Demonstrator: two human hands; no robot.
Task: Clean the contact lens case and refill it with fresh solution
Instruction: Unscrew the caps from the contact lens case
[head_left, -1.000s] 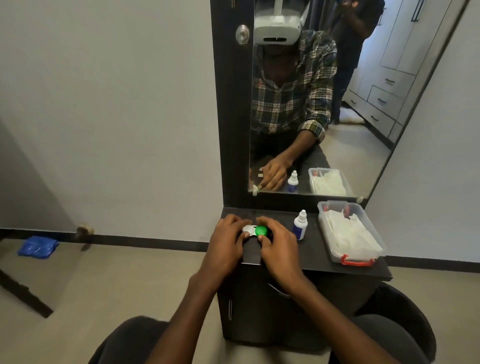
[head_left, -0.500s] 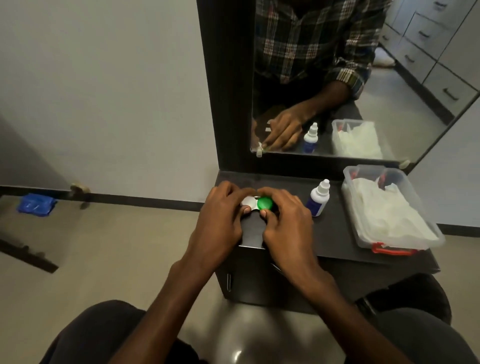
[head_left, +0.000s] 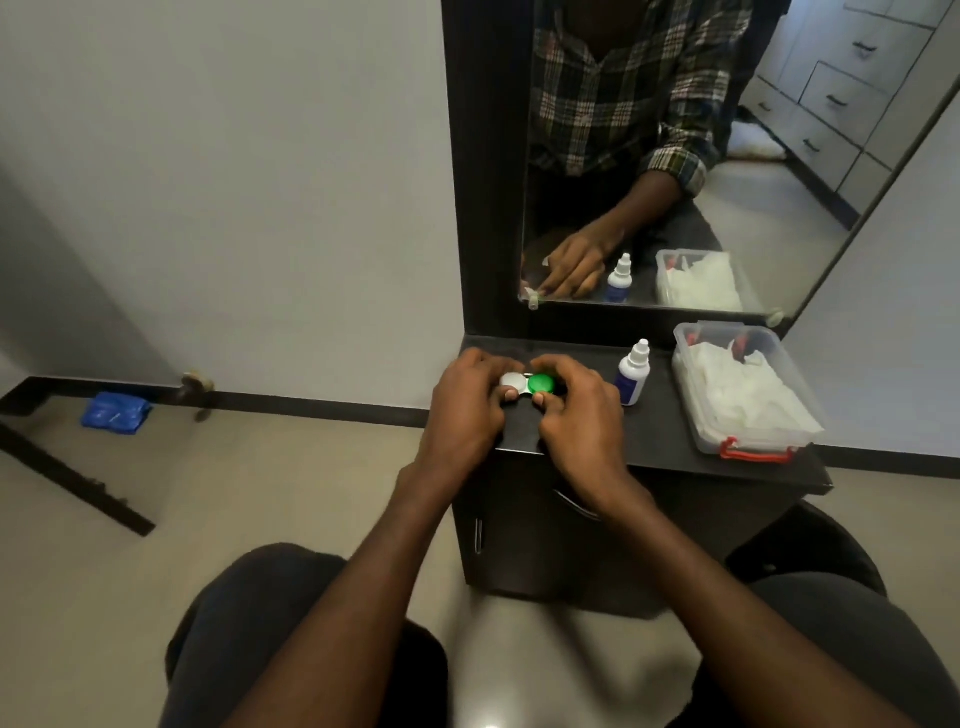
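A contact lens case with one white cap and one green cap lies on the black dresser top. My left hand grips its white side, fingers curled around that cap. My right hand grips the green side, thumb at the near edge. Both caps are on. A small white solution bottle with a blue label stands upright just right of my right hand, its cap on.
A clear plastic box of white tissues with a red latch sits at the right of the dresser top. A mirror rises behind. My knees are below the dresser. A blue cloth lies on the floor at the left wall.
The camera has tilted down and come closer. Both hands stay on the lens case, with fingers shifted slightly around the caps. The bottle and box have not moved.
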